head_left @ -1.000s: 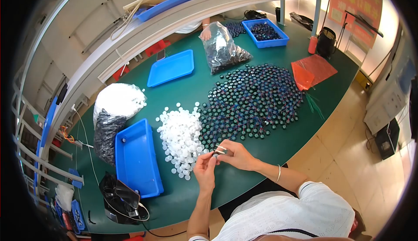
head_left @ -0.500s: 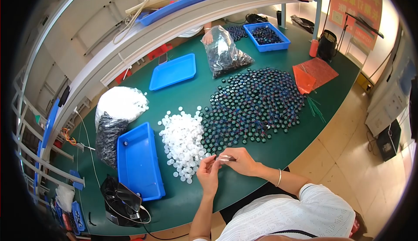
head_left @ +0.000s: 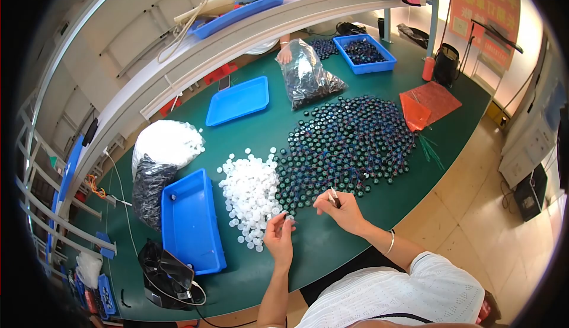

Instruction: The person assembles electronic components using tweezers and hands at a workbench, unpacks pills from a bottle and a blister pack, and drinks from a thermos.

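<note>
My left hand [head_left: 280,239] is closed at the fingertips on a small dark part, by the lower right edge of a pile of white discs [head_left: 246,191]. To its right, my right hand [head_left: 344,210] is closed around a slim tweezer-like tool [head_left: 335,198], just below a wide pile of small dark round parts with coloured wires [head_left: 349,144]. The two hands are apart. The part in my left fingers is too small to make out well.
Left of the white discs lie a deep blue tray [head_left: 192,221] and a bag of white pieces [head_left: 163,144]. Farther back are a flat blue tray [head_left: 238,101], a clear bag [head_left: 308,76] touched by another person's hand, and a filled blue bin [head_left: 364,54]. Red plastic [head_left: 435,102] lies right.
My right hand has moved away from my left hand, to the right and slightly up, with the tool. The view has shifted slightly.
</note>
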Demonstrator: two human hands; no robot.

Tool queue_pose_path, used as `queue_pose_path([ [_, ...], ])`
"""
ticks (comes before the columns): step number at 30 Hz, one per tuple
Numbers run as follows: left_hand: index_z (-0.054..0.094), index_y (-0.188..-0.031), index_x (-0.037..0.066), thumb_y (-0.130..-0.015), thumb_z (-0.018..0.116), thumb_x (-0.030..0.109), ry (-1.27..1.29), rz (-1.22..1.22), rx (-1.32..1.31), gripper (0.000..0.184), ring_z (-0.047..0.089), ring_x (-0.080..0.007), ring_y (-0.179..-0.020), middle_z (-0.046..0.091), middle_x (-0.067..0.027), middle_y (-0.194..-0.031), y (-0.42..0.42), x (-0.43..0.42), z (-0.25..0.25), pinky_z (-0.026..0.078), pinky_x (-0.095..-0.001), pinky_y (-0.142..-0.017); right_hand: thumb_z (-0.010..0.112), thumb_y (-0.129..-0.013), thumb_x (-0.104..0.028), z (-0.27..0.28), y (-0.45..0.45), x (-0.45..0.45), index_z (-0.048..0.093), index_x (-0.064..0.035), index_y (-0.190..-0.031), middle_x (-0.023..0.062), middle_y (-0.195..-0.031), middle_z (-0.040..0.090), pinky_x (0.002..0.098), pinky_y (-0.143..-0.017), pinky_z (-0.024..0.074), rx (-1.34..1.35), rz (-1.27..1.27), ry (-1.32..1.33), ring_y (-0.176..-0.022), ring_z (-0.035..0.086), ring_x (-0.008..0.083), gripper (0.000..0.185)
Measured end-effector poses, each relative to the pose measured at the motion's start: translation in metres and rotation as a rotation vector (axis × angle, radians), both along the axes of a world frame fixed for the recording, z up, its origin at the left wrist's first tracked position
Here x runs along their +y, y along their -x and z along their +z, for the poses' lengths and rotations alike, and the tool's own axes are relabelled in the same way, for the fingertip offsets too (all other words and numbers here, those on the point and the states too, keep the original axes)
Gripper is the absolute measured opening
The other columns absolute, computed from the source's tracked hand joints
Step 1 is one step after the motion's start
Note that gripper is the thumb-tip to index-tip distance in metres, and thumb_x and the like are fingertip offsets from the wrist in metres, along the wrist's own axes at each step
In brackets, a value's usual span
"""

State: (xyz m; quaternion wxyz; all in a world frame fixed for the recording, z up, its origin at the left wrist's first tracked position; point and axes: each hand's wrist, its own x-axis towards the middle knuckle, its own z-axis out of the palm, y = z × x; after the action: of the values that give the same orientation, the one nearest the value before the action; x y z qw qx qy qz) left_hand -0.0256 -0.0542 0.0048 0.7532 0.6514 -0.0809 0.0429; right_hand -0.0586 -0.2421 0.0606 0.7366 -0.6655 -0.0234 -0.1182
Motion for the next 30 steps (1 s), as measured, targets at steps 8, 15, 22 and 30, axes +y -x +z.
queue_pose_path([
  [8,0.058,-0.111,-0.003,-0.089,0.061,0.0,0.014,-0.015,-0.002,0.022,0.063,-0.0117,-0.082,0.062,-0.0062,-0.093,0.001,-0.001,-0.002,0.054,-0.0232,-0.068,0.059,-0.095,-0.024,-0.018,0.001,0.003,0.065,-0.0042,-0.09,-0.0047,-0.07,0.059,0.0187,-0.052,0.0295,0.036,0.048,0.036,-0.058,0.037,-0.0012,0.021],
  [15,0.058,-0.112,-0.003,-0.09,0.06,0.001,0.02,-0.013,0.003,0.023,0.064,-0.0122,-0.082,0.062,-0.0063,-0.093,0.003,-0.001,0.001,0.054,-0.0233,-0.067,0.059,-0.095,-0.024,-0.021,0.002,0.003,0.065,-0.0043,-0.09,-0.0055,-0.069,0.058,0.0193,-0.051,0.0293,0.065,0.078,0.042,-0.057,0.037,-0.0009,0.021],
  [22,0.059,-0.116,-0.003,-0.09,0.059,0.001,-0.005,-0.024,0.016,0.026,0.064,-0.0126,-0.083,0.062,-0.0057,-0.097,0.004,-0.002,0.002,0.054,-0.0236,-0.067,0.06,-0.094,-0.024,-0.026,0.002,0.004,0.066,-0.0037,-0.091,-0.0058,-0.068,0.057,0.0198,-0.05,0.0287,0.086,0.081,0.057,-0.057,0.036,-0.0008,0.021],
  [30,0.059,-0.114,-0.002,-0.089,0.06,0.0,0.002,-0.057,0.001,0.024,0.063,-0.0123,-0.085,0.061,-0.0064,-0.098,0.005,-0.003,-0.001,0.054,-0.0237,-0.067,0.06,-0.094,-0.024,-0.028,0.003,0.004,0.066,-0.0038,-0.091,-0.0057,-0.067,0.057,0.0202,-0.05,0.0291,0.107,0.082,0.052,-0.057,0.037,-0.0007,0.021],
])
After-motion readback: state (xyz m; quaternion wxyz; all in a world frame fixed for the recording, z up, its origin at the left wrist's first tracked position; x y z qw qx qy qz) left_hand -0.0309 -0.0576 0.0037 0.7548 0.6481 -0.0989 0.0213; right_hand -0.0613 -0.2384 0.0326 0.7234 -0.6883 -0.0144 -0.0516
